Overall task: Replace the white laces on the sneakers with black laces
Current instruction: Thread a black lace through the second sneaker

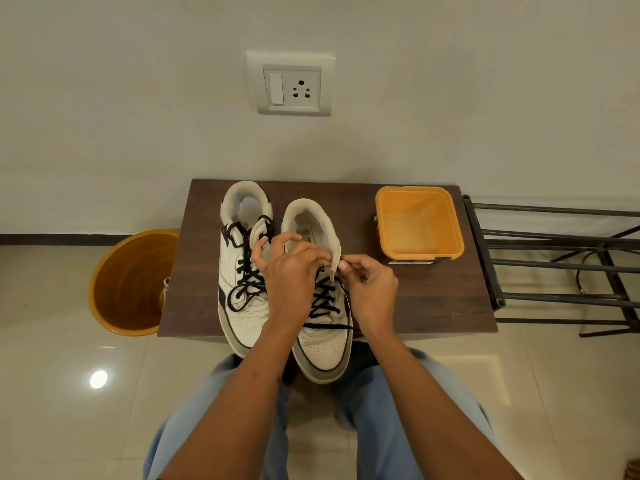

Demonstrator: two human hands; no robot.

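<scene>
Dark wood bench (433, 306) against white wall, socket (293, 85) above. Both sneakers (242, 265) on bench, black-laced; yellow tub (419, 223) right of them, orange bucket (130, 282) left, on floor. Left hand (289, 271) and right hand (370, 285) fingers pinch the right sneaker (320, 344) at its top eyelets.

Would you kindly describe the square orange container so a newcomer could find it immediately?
Start at the dark wooden table against the wall. The square orange container sits at its far right corner, to the right of the two sneakers. Unlike the round orange tub on the floor left of the table, it is square-sided and stands on the tabletop.
</scene>
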